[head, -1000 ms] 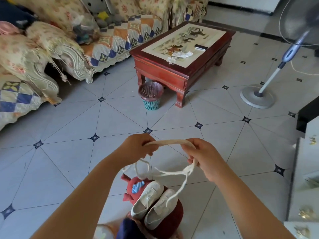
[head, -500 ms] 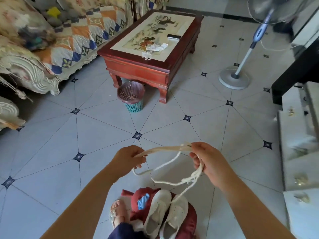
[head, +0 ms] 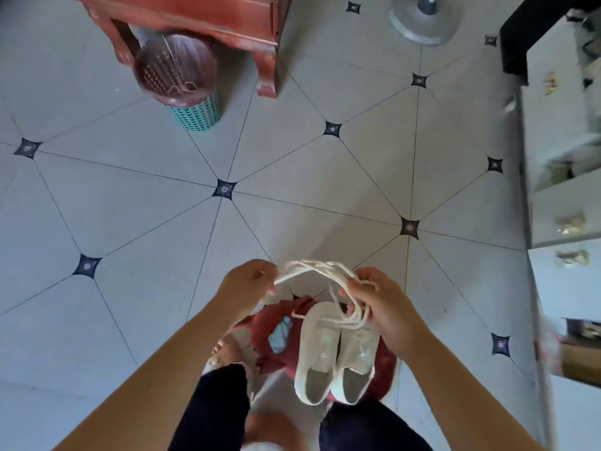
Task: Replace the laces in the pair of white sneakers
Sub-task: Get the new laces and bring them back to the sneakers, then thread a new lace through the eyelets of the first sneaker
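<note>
Several strands of off-white laces [head: 312,266] run in a shallow arc between the two hands. The left hand [head: 250,284] has its fingers [head: 268,289] curled in and pinching one end of the bundle; the right hand [head: 383,304] is closed round the other end, where loose loops and tails spill below its thumb [head: 346,292].

The likeliest trouble, as I judge it, is a tangle: the strands already cross one another in the arc, and pulling the hands apart could draw the hanging loops into a knot. A tail could also slip from the left pinch, since little lace shows past those fingertips. The dangling ends hang close over the shoes and might snag one and tip it off its perch.

The bundle sits at the fingertips of both hands, in front of the knuckles and raised off the floor. Just below the right hand, the white sneakers [head: 335,349] lie side by side, toes away from the person, on a red cushion-like thing [head: 279,317]; whether any lace is left in the eyelets I cannot tell.

Farther out on the tiled floor [head: 130,222] stand a waste basket [head: 182,79] and a red wooden table [head: 208,14].
</note>
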Demonstrator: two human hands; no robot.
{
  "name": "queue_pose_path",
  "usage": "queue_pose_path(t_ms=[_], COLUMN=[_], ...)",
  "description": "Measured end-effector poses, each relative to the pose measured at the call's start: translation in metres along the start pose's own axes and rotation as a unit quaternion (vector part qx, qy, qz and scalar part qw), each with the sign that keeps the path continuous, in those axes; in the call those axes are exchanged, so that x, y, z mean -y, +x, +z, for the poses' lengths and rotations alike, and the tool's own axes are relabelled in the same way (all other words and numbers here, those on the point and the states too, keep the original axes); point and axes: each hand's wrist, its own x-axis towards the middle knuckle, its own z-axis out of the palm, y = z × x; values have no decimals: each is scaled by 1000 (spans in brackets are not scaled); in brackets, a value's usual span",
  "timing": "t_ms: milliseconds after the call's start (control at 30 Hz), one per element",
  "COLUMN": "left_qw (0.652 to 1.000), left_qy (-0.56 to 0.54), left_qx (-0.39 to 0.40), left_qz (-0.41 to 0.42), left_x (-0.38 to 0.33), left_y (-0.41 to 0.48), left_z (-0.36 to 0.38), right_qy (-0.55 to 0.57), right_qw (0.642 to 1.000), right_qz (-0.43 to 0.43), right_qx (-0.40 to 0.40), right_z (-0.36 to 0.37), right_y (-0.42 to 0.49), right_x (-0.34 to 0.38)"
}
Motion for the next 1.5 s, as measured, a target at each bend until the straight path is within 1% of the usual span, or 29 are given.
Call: queue_pose_path(t_ms=[133, 233, 333, 433, 500, 533, 667, 733, 767, 800, 833, 867, 933, 1067, 1200, 1267, 1367, 1500], left_qw=[999, 999, 999, 1000, 997, 995, 976, 965, 960, 955, 951, 947, 945, 942, 936, 937, 935, 930], left_qy=[30, 26, 31, 11, -41, -56, -74, -63, -52, -40, -32, -25, -21, 5, -25, -27, 52, 135], left_qx=[-13, -30, -30, 5, 31, 37, 20, 25, 28, 32, 37, 39, 36, 7, -18, -11, 2, 55], left_qz=[-25, -30, -16, 23, 55, 76, 203, 253, 274, 292, 306, 317, 325, 336, 350, 347, 352, 336], left_x=[73, 127, 165, 186, 189, 187, 156, 144, 144, 148, 154, 158, 164, 182, 192, 194, 195, 204], left_y=[50, 88, 124, 150, 156, 157, 135, 112, 101, 91, 82, 74, 67, 49, 41, 39, 41, 50], left_z=[44, 75, 98, 108, 110, 111, 112, 108, 104, 100, 97, 94, 91, 90, 89, 88, 93, 106], right_qy=[-28, -62, -78, -43, 6, 13, -57, -136, -183, -214, -220, -203, -143, -36, 67, 89, 97, 108], right_qw=[999, 996, 993, 992, 993, 992, 982, 962, 942, 923, 912, 912, 922, 929, 927, 925, 926, 927], right_qz=[12, 7, -30, -77, -96, -107, -174, -235, -274, -304, -324, -336, -346, -360, -366, -365, -362, -359], right_qx=[42, 62, 85, 90, 70, 58, 32, -19, -62, -101, -121, -120, -97, -82, -50, -48, -40, -20], right_z=[-3, -8, -10, -11, -13, -15, -13, -12, -12, -13, -14, -15, -19, -21, -29, -33, -36, -36], right_y=[63, 108, 145, 170, 177, 177, 150, 123, 111, 97, 85, 73, 60, 34, 22, 19, 21, 29], right_x=[-71, -124, -169, -202, -218, -223, -223, -212, -206, -200, -198, -196, -193, -198, -207, -210, -215, -215])
